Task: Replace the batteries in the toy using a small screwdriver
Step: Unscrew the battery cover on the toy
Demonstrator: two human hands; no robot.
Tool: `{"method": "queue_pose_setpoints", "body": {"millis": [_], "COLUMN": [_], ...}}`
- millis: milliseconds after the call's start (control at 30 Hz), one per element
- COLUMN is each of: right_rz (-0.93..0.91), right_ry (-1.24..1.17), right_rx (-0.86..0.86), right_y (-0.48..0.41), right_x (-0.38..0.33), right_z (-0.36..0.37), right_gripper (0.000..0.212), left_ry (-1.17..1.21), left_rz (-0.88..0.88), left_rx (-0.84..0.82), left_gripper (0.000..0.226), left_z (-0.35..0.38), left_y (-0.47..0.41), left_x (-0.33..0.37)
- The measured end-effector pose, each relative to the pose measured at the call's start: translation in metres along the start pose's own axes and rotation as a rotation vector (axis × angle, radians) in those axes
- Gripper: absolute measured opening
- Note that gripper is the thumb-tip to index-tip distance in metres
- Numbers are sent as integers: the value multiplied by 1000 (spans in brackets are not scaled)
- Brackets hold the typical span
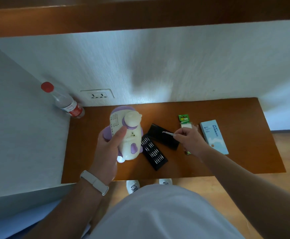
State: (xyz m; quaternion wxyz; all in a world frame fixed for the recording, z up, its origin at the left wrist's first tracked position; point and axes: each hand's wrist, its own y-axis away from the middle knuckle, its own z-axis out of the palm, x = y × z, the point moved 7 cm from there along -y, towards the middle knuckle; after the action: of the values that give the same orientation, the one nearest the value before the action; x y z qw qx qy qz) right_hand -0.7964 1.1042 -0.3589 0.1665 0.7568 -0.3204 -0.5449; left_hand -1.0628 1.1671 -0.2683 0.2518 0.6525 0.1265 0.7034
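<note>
Cream and purple plastic is what we hold: the toy [125, 135] sits up off the wooden desk [227, 163] in our left hand [106, 152], thumb laid across its front and the fingers wrapped behind, closed firmly round the body. Our right hand [190, 140] is pinched shut on the small screwdriver [168, 133], whose pale shaft points left over the black lid [163, 138] of the bit case. Just beside the toy lies the open bit tray [153, 153], its rows of bits showing. Further right, partly under our right hand, is the green battery pack [183, 119], and beyond it the pale blue box [214, 137]. A water bottle [66, 102] stands in the left corner near a wall socket [97, 95].

From this single head view we judge the toy to be a light, hollow, stiff shell, smooth and a little slippery, so the rounded middle is the sound place to grip, with the thumb kept clear of the small hatch on its front. The screwdriver is thin and will roll in the fingers unless held near its rear.

Much is hard to read. The screwdriver tip is blurred, and we cannot tell which bit it carries. A mark near the hatch may be the screw, but whether it is in or out is unclear. How many batteries the pack holds is hidden by our hand.
</note>
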Motion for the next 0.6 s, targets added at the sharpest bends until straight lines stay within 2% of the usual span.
{"method": "queue_pose_setpoints", "body": {"millis": [133,300,600], "right_rz": [-26,-83,-109], "right_ry": [65,202,425], "right_rx": [24,20,57], "right_y": [-21,-45,-67], "right_x": [11,14,28], "right_z": [13,33,50], "right_gripper": [8,11,12], "left_ry": [-15,-44,-73], "left_rz": [6,25,16], "left_rx": [-31,8,68], "left_gripper": [73,56,56], "left_z": [1,-13,-26], "left_y": [2,2,4], "left_x": [4,2,-1]}}
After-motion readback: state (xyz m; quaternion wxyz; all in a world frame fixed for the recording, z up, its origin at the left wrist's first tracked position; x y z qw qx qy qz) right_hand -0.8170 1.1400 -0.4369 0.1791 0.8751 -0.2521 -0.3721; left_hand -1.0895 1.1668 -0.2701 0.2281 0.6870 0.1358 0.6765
